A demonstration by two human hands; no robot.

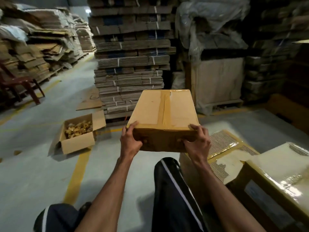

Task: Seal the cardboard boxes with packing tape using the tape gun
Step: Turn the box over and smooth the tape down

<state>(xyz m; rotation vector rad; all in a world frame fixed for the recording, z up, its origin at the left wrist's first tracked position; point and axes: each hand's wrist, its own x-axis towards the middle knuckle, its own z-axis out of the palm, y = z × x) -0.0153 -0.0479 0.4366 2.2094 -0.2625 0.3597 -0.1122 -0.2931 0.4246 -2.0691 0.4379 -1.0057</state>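
A closed brown cardboard box [163, 114] is held up in the air in front of me, with a strip of brown tape running along its top seam. My left hand [131, 139] grips its near left corner, thumb on the near face and fingers over the top edge. My right hand [196, 141] grips the near right corner the same way. No tape gun is in view.
An open box [76, 143] of small golden items sits on the floor to the left. Taped boxes [234, 156] stand at my right. A tall stack of flat cartons [132, 64] rises ahead. A dark red chair [20, 84] stands far left. My knees are below.
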